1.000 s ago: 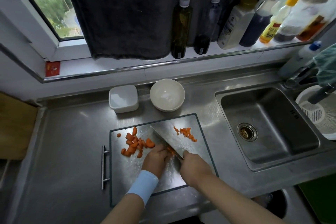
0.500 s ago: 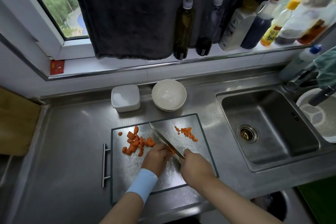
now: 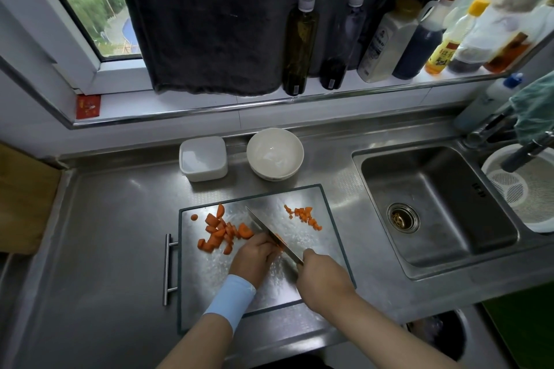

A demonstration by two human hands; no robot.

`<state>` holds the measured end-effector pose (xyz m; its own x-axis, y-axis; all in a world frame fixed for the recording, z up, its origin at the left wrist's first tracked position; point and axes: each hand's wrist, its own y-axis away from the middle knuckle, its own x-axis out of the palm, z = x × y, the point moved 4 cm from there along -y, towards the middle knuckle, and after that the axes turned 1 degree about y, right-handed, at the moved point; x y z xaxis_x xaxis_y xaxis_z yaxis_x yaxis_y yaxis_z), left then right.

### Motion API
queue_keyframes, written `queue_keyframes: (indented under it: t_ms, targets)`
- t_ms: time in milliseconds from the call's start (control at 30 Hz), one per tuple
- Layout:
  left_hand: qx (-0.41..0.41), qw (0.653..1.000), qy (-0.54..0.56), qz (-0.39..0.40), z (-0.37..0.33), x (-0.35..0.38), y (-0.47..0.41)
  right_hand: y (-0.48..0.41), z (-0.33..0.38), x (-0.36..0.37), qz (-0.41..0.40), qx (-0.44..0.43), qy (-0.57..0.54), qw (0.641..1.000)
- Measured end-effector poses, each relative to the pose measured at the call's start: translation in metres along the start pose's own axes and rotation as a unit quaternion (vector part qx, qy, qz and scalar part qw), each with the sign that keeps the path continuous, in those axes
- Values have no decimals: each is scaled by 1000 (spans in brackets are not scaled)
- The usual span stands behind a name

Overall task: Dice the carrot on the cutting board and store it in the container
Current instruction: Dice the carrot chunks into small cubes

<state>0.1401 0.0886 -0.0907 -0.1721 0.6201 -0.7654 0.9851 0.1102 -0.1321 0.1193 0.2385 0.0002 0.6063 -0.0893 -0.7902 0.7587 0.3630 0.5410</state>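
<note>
The right hand (image 3: pixel 322 281) is closed around the handle of the knife (image 3: pixel 269 232), over the near right part of the cutting board (image 3: pixel 311 198). From this hand the blade runs in a diagonal toward the middle of the board, pointing to the far left.

The left hand (image 3: pixel 254 255), with a light blue wristband (image 3: pixel 229 301) on the wrist, lies just left of the blade near the middle of the board. Its fingers are curled and hold down a small carrot piece (image 3: pixel 279 241) directly against the blade. Most of this piece is hidden under the fingers, and only an orange edge is seen.

On the left part of the board, just beyond the left hand, lies a heap of bigger carrot chunks (image 3: pixel 221 232), and one round slice lies alone near the far left corner. On the far right part of the board there is a small group of fine carrot dice (image 3: pixel 304 216), apart from the blade.

Behind the far left corner of the board stands the white square container (image 3: pixel 204 159) on the steel counter (image 3: pixel 105 234). Behind the far edge stands a white bowl (image 3: pixel 275 153), just beside the container. A metal bar handle (image 3: pixel 168 268) is at the left edge of the board, and the sink (image 3: pixel 434 204) is to the right of the board.
</note>
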Motion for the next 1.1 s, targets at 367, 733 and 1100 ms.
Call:
queue_keyframes:
  t_ms: [367,733,1100]
  targets:
    - [-7,999,30,-14,2,1,0,-20,-4,15,16,18,-19,1000]
    - [-25,999,25,-7,4,3,-1,-36,-3,24,-4,15,-68,998]
    - [-77,995,3,65,-4,-11,-8,-28,-10,-6,-58,27,-112,992]
